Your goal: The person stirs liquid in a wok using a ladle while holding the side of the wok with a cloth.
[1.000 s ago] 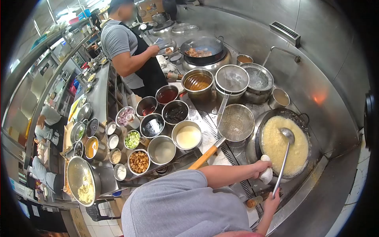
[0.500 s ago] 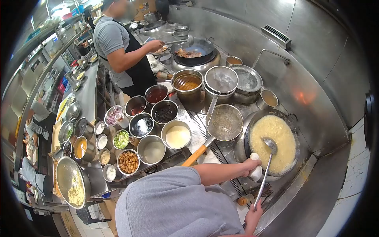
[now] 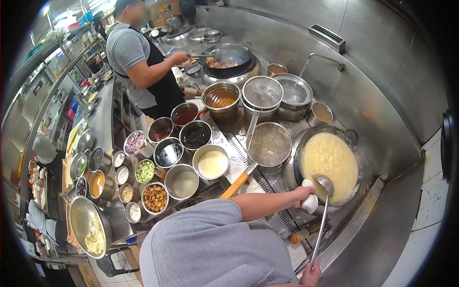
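My left hand (image 3: 301,195) is closed around a folded white cloth (image 3: 310,204) at the near edge of the wok (image 3: 297,167). Pale yellow, lumpy liquid (image 3: 330,165) fills much of that wok. Lower down, my right hand (image 3: 311,275) grips the end of a long-handled metal ladle (image 3: 319,239). The ladle's bowl is by the wok's near rim, close to the cloth. Below the cloth lies a wooden-handled tool (image 3: 299,236), partly hidden by the ladle handle.
A wire strainer (image 3: 269,143) with a wooden handle rests left of the wok. Several metal pots, including one of cream liquid (image 3: 211,162), and a bowl of brown cubes (image 3: 155,198) stand farther left. A co-worker (image 3: 138,57) holds a ladle at another wok (image 3: 229,60).
My ladle's bowl has moved from the middle of the yellow liquid toward the near rim, and my right hand has drawn down. My left hand stays on the cloth. The view has shifted slightly.
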A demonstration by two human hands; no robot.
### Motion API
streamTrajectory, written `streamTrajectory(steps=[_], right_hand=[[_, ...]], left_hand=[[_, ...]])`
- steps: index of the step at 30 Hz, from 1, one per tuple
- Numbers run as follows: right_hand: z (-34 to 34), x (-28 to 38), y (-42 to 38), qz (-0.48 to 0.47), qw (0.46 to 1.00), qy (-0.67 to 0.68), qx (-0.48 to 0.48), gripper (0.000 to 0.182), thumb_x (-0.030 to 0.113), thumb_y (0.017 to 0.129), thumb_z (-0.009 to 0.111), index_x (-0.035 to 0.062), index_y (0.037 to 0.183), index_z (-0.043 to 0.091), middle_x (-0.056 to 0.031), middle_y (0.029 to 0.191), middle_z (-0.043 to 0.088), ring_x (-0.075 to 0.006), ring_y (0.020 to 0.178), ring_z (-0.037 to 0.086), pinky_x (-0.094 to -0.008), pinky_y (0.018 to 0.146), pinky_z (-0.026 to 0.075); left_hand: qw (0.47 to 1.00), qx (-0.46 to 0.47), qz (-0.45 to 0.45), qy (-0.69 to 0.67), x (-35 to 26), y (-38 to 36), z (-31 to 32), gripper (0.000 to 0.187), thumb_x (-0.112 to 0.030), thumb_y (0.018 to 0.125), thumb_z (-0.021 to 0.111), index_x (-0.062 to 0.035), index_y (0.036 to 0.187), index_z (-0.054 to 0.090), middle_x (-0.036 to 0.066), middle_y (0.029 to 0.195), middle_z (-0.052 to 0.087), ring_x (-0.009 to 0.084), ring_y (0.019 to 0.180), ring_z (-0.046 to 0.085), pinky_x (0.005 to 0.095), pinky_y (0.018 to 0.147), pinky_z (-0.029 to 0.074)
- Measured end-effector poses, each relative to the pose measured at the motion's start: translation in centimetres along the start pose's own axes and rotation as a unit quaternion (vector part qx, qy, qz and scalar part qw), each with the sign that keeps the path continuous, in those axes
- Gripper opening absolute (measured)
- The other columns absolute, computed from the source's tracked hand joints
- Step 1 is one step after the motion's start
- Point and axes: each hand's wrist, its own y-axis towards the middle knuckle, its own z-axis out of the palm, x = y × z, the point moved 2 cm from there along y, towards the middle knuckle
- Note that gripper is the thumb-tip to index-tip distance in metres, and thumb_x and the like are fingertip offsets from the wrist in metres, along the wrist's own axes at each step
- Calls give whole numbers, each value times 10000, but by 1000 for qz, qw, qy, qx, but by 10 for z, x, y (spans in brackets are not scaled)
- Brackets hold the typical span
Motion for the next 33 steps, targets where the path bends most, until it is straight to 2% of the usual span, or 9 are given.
streamTrajectory(steps=[3, 4, 7, 10, 19, 23, 25, 31, 33], right_hand=[[-22, -6, 2, 111, 991, -70, 14, 455, 208, 1027, 555, 13, 1436, 505, -214, 1316, 627, -274, 1121, 605, -369, 945, 453], [-25, 3, 4, 101, 991, -81, 16, 465, 202, 1016, 584, 45, 1447, 507, -195, 1348, 614, -262, 1143, 601, -369, 953, 449], [-15, -22, 26, 5, 998, -15, -63, 539, -1, 917, 583, -64, 1437, 456, -260, 1265, 629, -279, 1136, 631, -346, 963, 478], [-10, 7, 37, 17, 995, -44, -90, 534, 43, 926, 597, -34, 1440, 471, -249, 1273, 633, -271, 1151, 628, -342, 978, 469], [11, 27, 93, -7, 993, -54, -104, 507, 115, 957, 592, 11, 1442, 485, -271, 1294, 619, -360, 1206, 613, -376, 1003, 458], [10, 40, 114, 15, 984, -107, -143, 481, 243, 966, 585, 144, 1433, 521, -277, 1135, 658, -441, 1057, 629, -439, 894, 503], [11, 39, 130, 15, 982, -120, -144, 488, 261, 964, 584, 182, 1440, 515, -272, 1144, 657, -449, 1074, 621, -468, 901, 501], [8, 63, 162, -13, 981, -127, -147, 486, 243, 956, 594, 142, 1426, 521, -296, 1154, 640, -465, 1097, 605, -493, 918, 497], [8, 71, 172, -17, 981, -131, -144, 478, 229, 956, 592, 124, 1417, 525, -304, 1148, 639, -468, 1097, 605, -501, 921, 495]], left_hand=[[1000, -10, 10, -16, 4, 8, 1, 367, -197, 898, 657, -17, 1205, 571, 123, 1045, 671, 284, 885, 701, 462, 754, 576], [1000, -14, 18, -17, 6, 13, 1, 355, -193, 893, 655, -9, 1187, 578, 126, 1022, 676, 284, 858, 705, 455, 732, 578], [999, -18, 28, -2, 6, 13, 2, 342, -173, 897, 664, 6, 1176, 579, 144, 1035, 672, 301, 896, 704, 466, 758, 581], [999, -9, 33, -7, 4, 10, 3, 286, -157, 893, 663, 7, 1119, 603, 147, 985, 680, 299, 873, 705, 454, 761, 577], [996, -50, 51, 54, -1, 3, 3, 385, -165, 927, 645, 64, 1227, 571, 191, 1099, 677, 339, 958, 698, 479, 823, 577], [1000, 11, 14, -5, 6, 12, -1, 361, -185, 940, 628, 35, 1213, 540, 184, 1059, 667, 350, 958, 695, 504, 816, 583], [999, -26, 23, 14, 3, 4, 3, 332, -199, 945, 626, 12, 1188, 547, 163, 1068, 668, 331, 952, 695, 500, 824, 581], [995, 81, 48, -13, 8, -1, -20, 332, -219, 958, 607, -22, 1221, 555, 141, 1086, 675, 301, 998, 688, 468, 898, 561], [987, 151, -10, -52, 4, -19, -34, 351, -229, 959, 605, -32, 1245, 552, 147, 1117, 676, 294, 1030, 684, 454, 930, 553]])
